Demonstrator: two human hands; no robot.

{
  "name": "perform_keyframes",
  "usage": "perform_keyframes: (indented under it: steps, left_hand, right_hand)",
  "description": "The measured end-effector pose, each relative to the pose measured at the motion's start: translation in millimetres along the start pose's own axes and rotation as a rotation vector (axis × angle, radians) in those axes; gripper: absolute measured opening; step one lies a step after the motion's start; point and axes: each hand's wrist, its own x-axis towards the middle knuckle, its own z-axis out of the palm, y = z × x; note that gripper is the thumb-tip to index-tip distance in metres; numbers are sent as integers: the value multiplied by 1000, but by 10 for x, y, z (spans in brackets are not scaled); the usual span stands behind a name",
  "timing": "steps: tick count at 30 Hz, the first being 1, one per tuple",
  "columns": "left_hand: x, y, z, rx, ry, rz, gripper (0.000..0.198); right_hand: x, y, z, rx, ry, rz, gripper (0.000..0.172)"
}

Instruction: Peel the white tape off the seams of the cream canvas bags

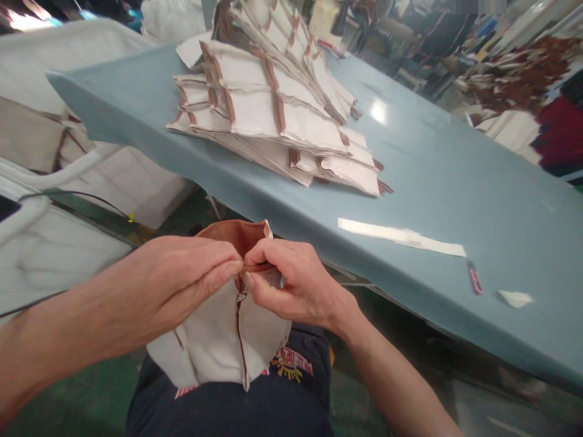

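A cream fabric bag with brown trim and a brown inside hangs between my hands, in front of my dark clothing. My left hand pinches the brown-trimmed upper edge at the vertical seam. Just to its right, my right hand grips the same edge between thumb and bent fingers. The two sets of fingertips almost meet there. A dark brown line runs down the bag's side below them. Whatever lies right between the fingertips is too small to make out.
A blue-covered table carries stacked cream pieces with brown trim. A pale strip, a pink-handled tool and a white scrap lie nearer its front edge. White bins stand at left. Brown and cream material is piled at far right.
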Motion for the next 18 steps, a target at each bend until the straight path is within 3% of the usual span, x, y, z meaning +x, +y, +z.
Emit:
perform_keyframes:
  steps: [12,18]
  left_hand:
    - [67,-170,97,-160,14,-33,35]
    - [9,-102,230,291,223,52,31]
  right_hand:
    - [-53,11,-38,-94,-15,-50,10]
    - [-40,10,-56,-57,-6,-25,21]
